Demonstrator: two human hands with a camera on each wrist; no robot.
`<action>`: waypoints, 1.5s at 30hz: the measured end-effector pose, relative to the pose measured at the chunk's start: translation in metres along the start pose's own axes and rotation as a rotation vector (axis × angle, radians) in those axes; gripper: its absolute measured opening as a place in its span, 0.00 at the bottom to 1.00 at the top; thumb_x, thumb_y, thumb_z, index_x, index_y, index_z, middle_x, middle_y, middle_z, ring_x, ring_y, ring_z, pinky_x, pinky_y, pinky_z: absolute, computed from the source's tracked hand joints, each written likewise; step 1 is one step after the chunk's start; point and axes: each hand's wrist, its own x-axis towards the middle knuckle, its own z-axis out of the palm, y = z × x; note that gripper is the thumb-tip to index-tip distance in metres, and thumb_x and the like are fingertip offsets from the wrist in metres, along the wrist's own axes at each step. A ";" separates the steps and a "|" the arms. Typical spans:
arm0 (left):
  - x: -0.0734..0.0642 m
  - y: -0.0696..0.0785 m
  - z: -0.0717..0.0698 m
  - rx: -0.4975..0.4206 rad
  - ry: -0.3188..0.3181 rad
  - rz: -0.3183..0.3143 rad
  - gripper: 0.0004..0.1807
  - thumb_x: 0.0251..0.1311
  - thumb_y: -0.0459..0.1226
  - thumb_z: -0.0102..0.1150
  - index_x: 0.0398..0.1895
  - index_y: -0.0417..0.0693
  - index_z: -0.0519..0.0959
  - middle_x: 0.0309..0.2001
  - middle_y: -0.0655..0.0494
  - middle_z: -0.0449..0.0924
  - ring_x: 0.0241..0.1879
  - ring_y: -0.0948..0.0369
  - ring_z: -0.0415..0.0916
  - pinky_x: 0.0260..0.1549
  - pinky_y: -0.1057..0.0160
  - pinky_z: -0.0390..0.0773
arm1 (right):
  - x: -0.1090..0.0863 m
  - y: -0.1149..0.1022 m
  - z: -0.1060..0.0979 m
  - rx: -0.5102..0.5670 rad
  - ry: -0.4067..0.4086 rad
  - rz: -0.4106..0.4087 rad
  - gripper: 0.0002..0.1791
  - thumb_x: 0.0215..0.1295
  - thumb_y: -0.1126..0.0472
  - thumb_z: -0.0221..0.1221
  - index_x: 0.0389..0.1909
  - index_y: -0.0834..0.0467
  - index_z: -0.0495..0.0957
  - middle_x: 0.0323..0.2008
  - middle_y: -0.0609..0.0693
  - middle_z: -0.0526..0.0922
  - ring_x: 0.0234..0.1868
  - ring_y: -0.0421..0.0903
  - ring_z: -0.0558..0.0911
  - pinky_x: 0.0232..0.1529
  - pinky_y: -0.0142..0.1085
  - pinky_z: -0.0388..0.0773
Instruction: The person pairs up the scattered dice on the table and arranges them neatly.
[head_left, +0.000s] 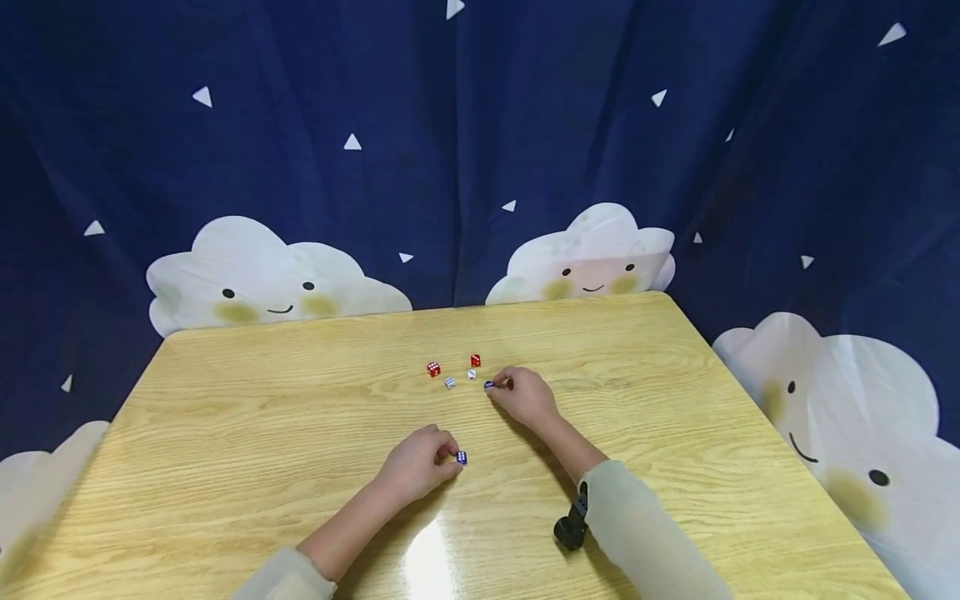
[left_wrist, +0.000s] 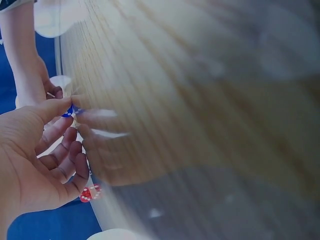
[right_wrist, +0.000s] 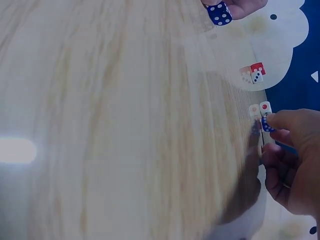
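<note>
1. Nearest you, your left hand (head_left: 420,465) pinches a small blue plastic-looking cubic die with white dots (head_left: 461,457) between thumb and fingertip. It juts out past those fingertips, so a weak or uneven squeeze could let it twist to another face or slip free.
2. You can't tell from these views whether that die bears on the glossy wood-grain tabletop (head_left: 262,433) beneath your left fingers. If it does, dragging it could tip it over an edge.
3. Farther out, your right hand (head_left: 528,398) pinches a second small blue cubic die with white dots (head_left: 489,385), again with thumb and fingertip. Your fingers cover part of it, so you could misjudge how squarely it sits and knock it crooked on letting go.
4. Left of your right fingertips, and well beyond your left ones, sits a small white cubic die with dots (head_left: 450,382). A forward reach with the left could brush it.
5. Another small white cubic die (head_left: 472,375) lies nearer your right fingertips, just left and slightly beyond. A short sideways slip would probably bump it.
6. Farthest are two red cubic dice with white dots: one well left of your right fingertips (head_left: 433,369), one just behind the nearer white die (head_left: 476,361). A shove to that white die could push the latter too.
</note>
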 end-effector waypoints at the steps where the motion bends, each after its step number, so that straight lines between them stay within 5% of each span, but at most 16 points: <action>1: 0.000 0.000 0.000 0.000 -0.001 0.000 0.08 0.48 0.42 0.62 0.29 0.49 0.77 0.24 0.59 0.68 0.22 0.67 0.61 0.20 0.71 0.62 | -0.001 0.001 -0.001 -0.002 -0.005 -0.011 0.12 0.50 0.49 0.61 0.33 0.51 0.80 0.25 0.44 0.78 0.26 0.39 0.72 0.27 0.31 0.67; 45: 0.000 0.001 0.000 -0.003 0.006 0.016 0.08 0.48 0.42 0.62 0.29 0.48 0.77 0.23 0.58 0.67 0.22 0.66 0.60 0.20 0.71 0.62 | -0.055 -0.002 -0.023 -0.042 -0.297 -0.372 0.09 0.53 0.49 0.59 0.34 0.47 0.79 0.19 0.38 0.71 0.18 0.33 0.66 0.20 0.26 0.64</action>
